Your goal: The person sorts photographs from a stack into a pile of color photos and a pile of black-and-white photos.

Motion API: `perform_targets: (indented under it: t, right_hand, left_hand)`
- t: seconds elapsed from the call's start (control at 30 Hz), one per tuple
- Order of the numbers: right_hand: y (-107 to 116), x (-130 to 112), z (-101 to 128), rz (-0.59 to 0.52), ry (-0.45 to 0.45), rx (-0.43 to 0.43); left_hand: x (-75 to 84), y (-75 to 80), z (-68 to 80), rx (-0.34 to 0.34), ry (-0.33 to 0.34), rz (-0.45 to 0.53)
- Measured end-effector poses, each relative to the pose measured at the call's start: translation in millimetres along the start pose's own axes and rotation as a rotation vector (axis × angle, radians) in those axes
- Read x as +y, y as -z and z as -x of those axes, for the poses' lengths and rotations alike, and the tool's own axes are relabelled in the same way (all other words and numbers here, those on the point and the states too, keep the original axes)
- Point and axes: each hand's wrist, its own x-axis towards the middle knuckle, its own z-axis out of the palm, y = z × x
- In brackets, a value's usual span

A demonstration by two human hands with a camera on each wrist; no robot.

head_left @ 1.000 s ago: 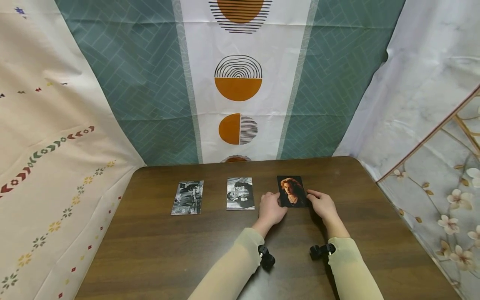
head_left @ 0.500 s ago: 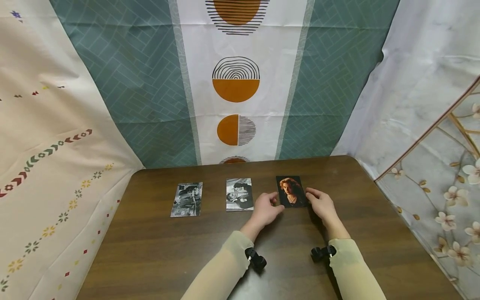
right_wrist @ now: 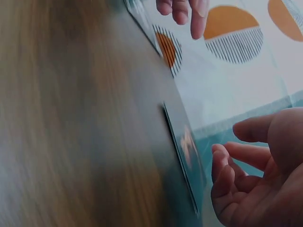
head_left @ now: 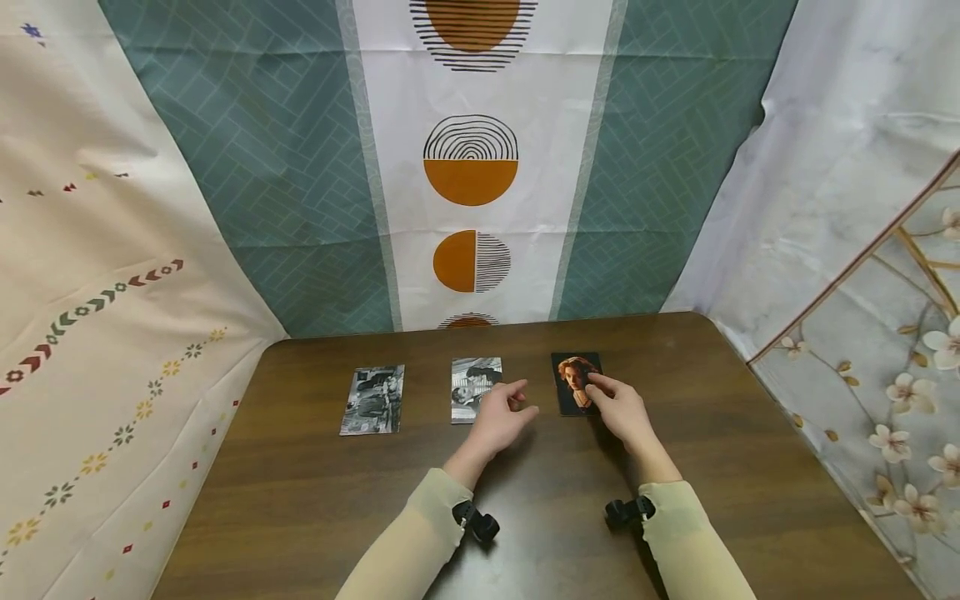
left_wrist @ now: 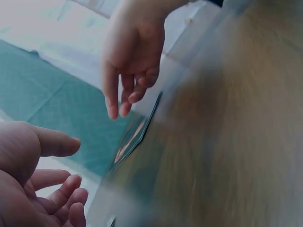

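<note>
A dark portrait card [head_left: 570, 383] lies flat on the wooden table, at the right end of a row. Over its right side hovers my right hand [head_left: 621, 412], thumb and fingers apart and holding nothing; the right wrist view shows that hand [right_wrist: 270, 170] clear of the card [right_wrist: 182, 151]. My left hand [head_left: 495, 421] is at the lower right corner of the middle black-and-white photo card [head_left: 467, 387], hiding part of it. Its fingers are loosely bent and grip nothing, as the left wrist view of the hand [left_wrist: 38, 175] shows.
Another black-and-white photo card [head_left: 372, 402] lies at the left end of the row. The brown table [head_left: 300, 517] extends toward me. Patterned cloths hang behind it and at both sides, including a green and white one [head_left: 300, 167] at the back.
My left hand has come off the portrait card and moved left to the middle card. My right hand has left the portrait card's right edge and shifted left over it. The cards stay put.
</note>
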Motion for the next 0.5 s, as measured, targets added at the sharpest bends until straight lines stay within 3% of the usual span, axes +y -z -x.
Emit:
perform_targets:
  t: [0.3,0.5]
  right_hand:
    - [-41,-25,-3,0.006,0.085,-0.035]
    - [-70,-44,-5,-0.003,0.14,-0.076]
  left_hand:
    - [-28.6,55.3,11.5,0.049,0.022,-0.091]
    - [-42.5,81.0,18.4,0.101,0.071,-0.111]
